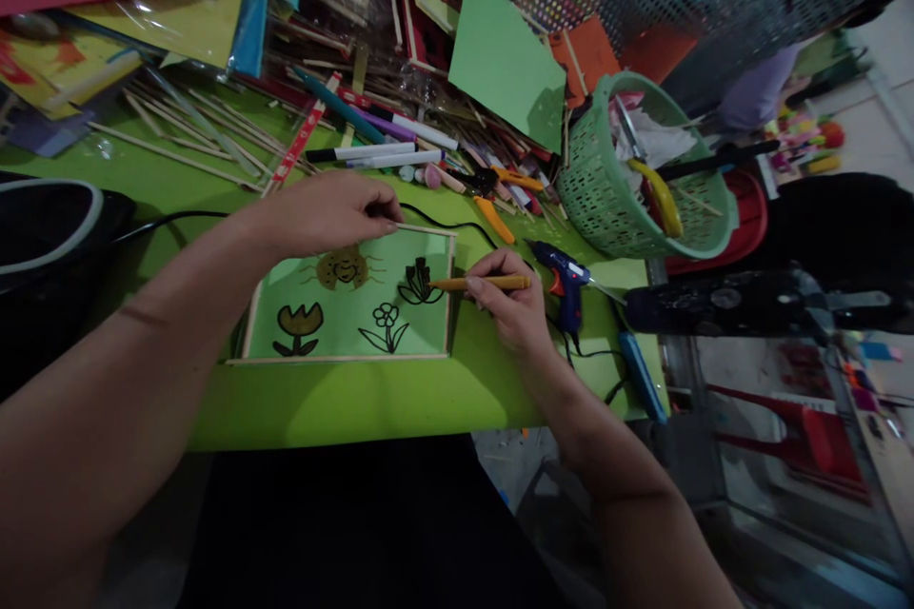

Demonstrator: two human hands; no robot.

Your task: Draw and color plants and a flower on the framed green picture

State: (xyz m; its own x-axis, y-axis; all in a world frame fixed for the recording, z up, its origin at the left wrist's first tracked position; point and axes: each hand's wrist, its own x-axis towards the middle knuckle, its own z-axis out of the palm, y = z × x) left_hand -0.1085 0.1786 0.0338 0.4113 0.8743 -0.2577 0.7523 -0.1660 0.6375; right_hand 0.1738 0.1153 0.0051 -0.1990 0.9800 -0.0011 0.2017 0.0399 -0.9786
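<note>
A green card (341, 316) framed with thin wooden sticks lies in front of me, bearing black-outlined flowers and a sun. The sun and the left tulip are coloured in mustard brown. My right hand (504, 290) is closed around an orange-yellow felt-tip pen (508, 283). Its tip meets the dark flower drawing (420, 283) at the card's right side. Bent over the card's upper edge, my left hand (335, 209) grips the stick border with thumb and fingers; part of that grip is hidden.
A blue glue gun (567, 281) lies right of my right hand, its cord trailing on the green table (343, 409). Behind the card are markers (386, 155), loose wooden sticks (192, 138) and an orange-handled cutter (494, 219). A green basket (592, 186) stands at the back right.
</note>
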